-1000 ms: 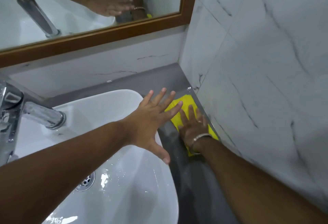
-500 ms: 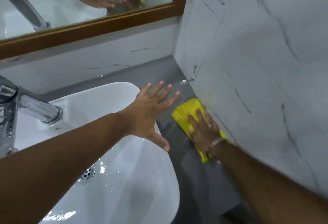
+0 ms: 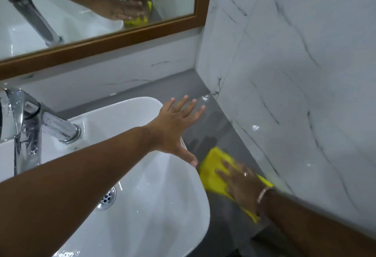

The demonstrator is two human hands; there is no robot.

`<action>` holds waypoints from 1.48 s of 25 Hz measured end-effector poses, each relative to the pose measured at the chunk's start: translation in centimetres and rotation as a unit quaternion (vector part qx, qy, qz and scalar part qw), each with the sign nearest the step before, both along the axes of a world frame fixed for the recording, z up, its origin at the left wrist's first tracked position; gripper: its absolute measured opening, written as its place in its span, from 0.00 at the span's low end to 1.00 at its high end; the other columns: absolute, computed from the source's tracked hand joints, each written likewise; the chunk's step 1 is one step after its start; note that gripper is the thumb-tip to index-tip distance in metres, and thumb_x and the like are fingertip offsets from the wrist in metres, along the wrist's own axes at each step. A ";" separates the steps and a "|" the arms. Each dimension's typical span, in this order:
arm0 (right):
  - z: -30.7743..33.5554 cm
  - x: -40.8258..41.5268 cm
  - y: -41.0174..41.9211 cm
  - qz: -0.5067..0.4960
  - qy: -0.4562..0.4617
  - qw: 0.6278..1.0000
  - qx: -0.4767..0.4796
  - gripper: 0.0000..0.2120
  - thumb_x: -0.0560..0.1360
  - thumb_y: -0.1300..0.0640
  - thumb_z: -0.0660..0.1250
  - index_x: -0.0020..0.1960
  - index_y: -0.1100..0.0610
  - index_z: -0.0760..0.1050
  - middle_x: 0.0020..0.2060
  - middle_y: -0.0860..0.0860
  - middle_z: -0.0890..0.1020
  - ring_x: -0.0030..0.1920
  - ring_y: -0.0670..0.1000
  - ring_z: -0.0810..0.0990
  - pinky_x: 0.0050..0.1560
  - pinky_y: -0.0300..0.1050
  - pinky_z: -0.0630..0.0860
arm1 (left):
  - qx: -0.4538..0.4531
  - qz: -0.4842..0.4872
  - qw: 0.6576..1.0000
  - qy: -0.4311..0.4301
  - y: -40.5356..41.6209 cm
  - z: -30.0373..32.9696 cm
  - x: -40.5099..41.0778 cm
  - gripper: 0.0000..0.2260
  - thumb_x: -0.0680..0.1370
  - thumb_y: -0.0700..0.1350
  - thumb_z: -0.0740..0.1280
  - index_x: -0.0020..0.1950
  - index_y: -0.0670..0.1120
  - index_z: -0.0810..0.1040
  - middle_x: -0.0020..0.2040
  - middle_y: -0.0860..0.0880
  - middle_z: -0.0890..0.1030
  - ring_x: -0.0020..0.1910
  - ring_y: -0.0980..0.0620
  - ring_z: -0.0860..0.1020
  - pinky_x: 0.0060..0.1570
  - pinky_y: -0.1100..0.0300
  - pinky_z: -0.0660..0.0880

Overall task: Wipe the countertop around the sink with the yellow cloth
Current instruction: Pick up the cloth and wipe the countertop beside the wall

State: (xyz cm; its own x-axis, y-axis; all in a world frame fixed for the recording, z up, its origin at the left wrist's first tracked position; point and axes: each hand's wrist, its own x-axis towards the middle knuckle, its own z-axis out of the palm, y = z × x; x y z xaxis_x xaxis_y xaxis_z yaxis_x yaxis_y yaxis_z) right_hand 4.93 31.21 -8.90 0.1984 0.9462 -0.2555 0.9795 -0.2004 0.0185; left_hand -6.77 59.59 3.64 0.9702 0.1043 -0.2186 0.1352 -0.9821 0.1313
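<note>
The yellow cloth lies flat on the grey countertop, in the narrow strip between the white sink and the marble side wall. My right hand presses down on the cloth with fingers spread, a bracelet at the wrist; it is blurred. My left hand is open with fingers apart, held over the sink's right rim, holding nothing. The cloth's near end is hidden under my right wrist.
A chrome tap stands at the left of the sink, and a drain sits in the basin. A wood-framed mirror hangs on the back wall. The marble side wall borders the countertop strip on the right.
My right hand has dragged the yellow cloth along the countertop from near the back corner toward me. My left hand has stayed over the sink rim.
</note>
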 end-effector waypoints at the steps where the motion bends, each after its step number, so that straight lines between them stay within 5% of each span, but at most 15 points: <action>1: 0.4 -0.2 1.2 -0.113 -0.011 0.993 0.022 0.29 0.69 0.44 0.54 0.70 0.46 0.61 0.70 0.55 0.68 0.63 0.64 0.74 0.54 0.63 0.77 | 0.007 0.002 1.000 -0.005 -0.2 0.0 0.0 0.64 0.52 0.84 0.55 0.78 0.52 0.40 0.80 0.45 0.46 0.78 0.43 0.40 0.74 0.40 0.41; 4: 1.1 -4.8 4.6 -0.311 0.070 0.937 0.142 0.26 0.74 0.46 0.49 0.72 0.46 0.57 0.71 0.59 0.67 0.67 0.65 0.69 0.65 0.62 0.67 | 0.004 -0.004 1.000 -0.005 0.1 0.1 0.4 0.64 0.51 0.84 0.55 0.78 0.52 0.40 0.80 0.46 0.48 0.78 0.44 0.42 0.74 0.40 0.42; 7: 0.9 -14.0 -1.3 -0.151 0.065 0.968 0.191 0.21 0.80 0.47 0.42 0.72 0.47 0.55 0.70 0.53 0.63 0.65 0.57 0.70 0.68 0.48 0.56 | 0.000 -0.009 1.000 -0.009 0.0 0.0 0.0 0.63 0.53 0.83 0.57 0.78 0.52 0.40 0.80 0.46 0.48 0.78 0.44 0.42 0.74 0.40 0.42; 10: 0.2 -8.0 -5.2 -0.049 -0.025 0.993 0.109 0.27 0.70 0.47 0.57 0.69 0.45 0.62 0.69 0.52 0.63 0.64 0.59 0.73 0.59 0.55 0.74 | 0.004 -0.005 1.000 -0.002 -0.1 0.2 0.0 0.62 0.53 0.83 0.57 0.78 0.52 0.40 0.80 0.46 0.48 0.78 0.44 0.41 0.73 0.41 0.41; 13: 0.7 -3.0 -4.5 -0.328 -0.007 0.941 0.084 0.28 0.70 0.46 0.53 0.70 0.48 0.62 0.71 0.55 0.67 0.66 0.63 0.70 0.56 0.63 0.75 | 0.014 -0.004 1.000 0.013 -0.2 0.2 0.3 0.62 0.55 0.82 0.58 0.78 0.53 0.40 0.80 0.46 0.46 0.78 0.44 0.39 0.73 0.42 0.39; 15: -0.4 -5.8 -3.2 -0.378 0.017 0.918 0.117 0.28 0.70 0.47 0.53 0.70 0.50 0.63 0.70 0.59 0.69 0.65 0.66 0.70 0.60 0.64 0.70 | 0.019 -0.004 1.000 0.018 0.0 0.2 0.5 0.62 0.54 0.83 0.57 0.78 0.53 0.39 0.80 0.46 0.46 0.78 0.44 0.40 0.73 0.43 0.40; 18: -1.5 -12.6 -4.4 -0.106 0.027 0.984 0.139 0.28 0.71 0.47 0.58 0.71 0.48 0.62 0.71 0.58 0.67 0.66 0.64 0.70 0.63 0.60 0.65 | 0.030 -0.002 0.999 0.021 0.1 0.0 0.5 0.63 0.51 0.85 0.53 0.78 0.53 0.40 0.80 0.45 0.48 0.78 0.43 0.42 0.74 0.42 0.42; 20: -1.2 -10.0 -6.1 0.018 0.012 0.992 0.125 0.29 0.70 0.45 0.59 0.70 0.45 0.62 0.70 0.55 0.70 0.67 0.61 0.69 0.61 0.57 0.70 | 0.037 -0.003 0.999 0.033 0.1 0.1 0.7 0.64 0.50 0.85 0.51 0.78 0.53 0.39 0.80 0.44 0.48 0.78 0.42 0.42 0.74 0.42 0.42; 22: -1.4 -6.4 -7.3 -0.091 -0.046 0.987 0.127 0.27 0.70 0.47 0.57 0.70 0.48 0.64 0.69 0.56 0.71 0.66 0.62 0.70 0.57 0.60 0.75 | 0.040 0.013 0.998 0.045 0.0 0.1 0.8 0.65 0.49 0.85 0.51 0.77 0.53 0.38 0.80 0.44 0.46 0.77 0.41 0.40 0.73 0.40 0.41; 25: -1.3 -7.4 -7.7 -0.392 -0.010 0.907 0.151 0.27 0.72 0.48 0.55 0.71 0.51 0.64 0.71 0.60 0.67 0.68 0.64 0.66 0.63 0.62 0.68 | 0.057 0.040 0.993 0.090 -0.4 0.7 1.3 0.66 0.48 0.84 0.56 0.76 0.55 0.34 0.79 0.43 0.40 0.76 0.40 0.35 0.72 0.35 0.37; 26: -1.6 -9.9 -7.0 -0.411 0.000 0.895 0.174 0.27 0.72 0.49 0.56 0.71 0.52 0.65 0.71 0.61 0.67 0.68 0.66 0.66 0.64 0.63 0.67 | 0.062 0.057 0.991 0.104 -0.6 0.9 1.2 0.66 0.48 0.84 0.58 0.76 0.56 0.33 0.79 0.43 0.39 0.76 0.40 0.34 0.71 0.34 0.35; 28: -2.3 -16.2 -5.4 -0.306 0.025 0.932 0.192 0.28 0.70 0.51 0.59 0.71 0.52 0.65 0.71 0.61 0.66 0.69 0.66 0.64 0.64 0.63 0.67 | 0.045 0.117 0.986 0.107 -1.3 1.6 0.4 0.65 0.51 0.82 0.62 0.76 0.55 0.32 0.79 0.42 0.37 0.76 0.40 0.33 0.70 0.34 0.34; 32: -1.9 -17.2 -6.4 -0.101 0.040 0.978 0.176 0.29 0.68 0.47 0.60 0.69 0.48 0.64 0.70 0.56 0.70 0.67 0.61 0.65 0.57 0.60 0.75 | 0.019 0.226 0.974 -0.024 -6.8 1.2 -7.0 0.49 0.67 0.77 0.53 0.77 0.52 0.37 0.79 0.42 0.42 0.77 0.38 0.41 0.71 0.34 0.43; 34: -1.5 -12.8 -7.7 -0.166 -0.002 0.976 0.144 0.27 0.70 0.48 0.56 0.69 0.49 0.65 0.70 0.58 0.69 0.65 0.64 0.69 0.55 0.63 0.74 | -0.015 0.235 0.971 -0.037 -10.7 0.5 -14.9 0.43 0.70 0.76 0.45 0.78 0.53 0.39 0.80 0.45 0.42 0.77 0.40 0.42 0.72 0.36 0.45; 37: -0.8 -10.6 -8.1 -0.391 0.029 0.904 0.173 0.27 0.71 0.50 0.63 0.69 0.51 0.64 0.71 0.61 0.66 0.67 0.67 0.66 0.62 0.66 0.66 | -0.022 0.352 0.936 -0.010 -13.5 -0.5 -30.7 0.39 0.71 0.75 0.40 0.78 0.56 0.39 0.79 0.48 0.41 0.77 0.45 0.39 0.74 0.40 0.41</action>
State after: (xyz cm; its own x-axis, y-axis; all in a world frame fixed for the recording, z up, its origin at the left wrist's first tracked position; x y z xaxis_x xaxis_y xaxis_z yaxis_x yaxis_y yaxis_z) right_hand -5.68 23.10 -9.68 0.8367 0.5476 -0.0026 0.5332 -0.8158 -0.2240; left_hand -37.48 46.13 3.18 0.6685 0.7102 -0.2207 0.7436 -0.6440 0.1797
